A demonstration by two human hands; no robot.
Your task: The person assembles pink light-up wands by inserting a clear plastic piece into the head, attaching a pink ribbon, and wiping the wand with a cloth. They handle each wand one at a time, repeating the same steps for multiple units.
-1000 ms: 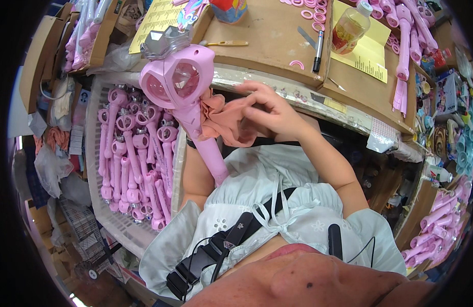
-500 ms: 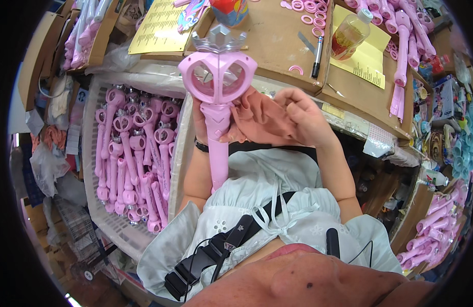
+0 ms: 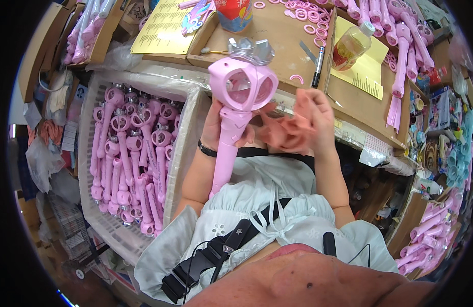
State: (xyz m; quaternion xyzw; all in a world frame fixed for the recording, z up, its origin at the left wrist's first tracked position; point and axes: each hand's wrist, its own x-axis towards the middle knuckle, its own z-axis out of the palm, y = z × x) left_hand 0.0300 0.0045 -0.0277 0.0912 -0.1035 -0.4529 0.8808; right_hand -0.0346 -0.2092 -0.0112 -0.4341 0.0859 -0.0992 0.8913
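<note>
While left hand (image 3: 212, 125) grips wand (image 3: 229, 123), sheets (image 3: 162, 28) bear print.

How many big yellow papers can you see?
2. One yellow paper lies at the upper left, beyond the white basket; the other yellow paper is at the upper right, partly behind the bottle. More might be hidden underneath.

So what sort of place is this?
Probably a small toy workshop, judging by the white plastic lattice crate full of pink plastic wands, the loose pink plastic rings on a brown cardboard worktop, and the silver-crowned pink plastic wand in your left hand.
</note>
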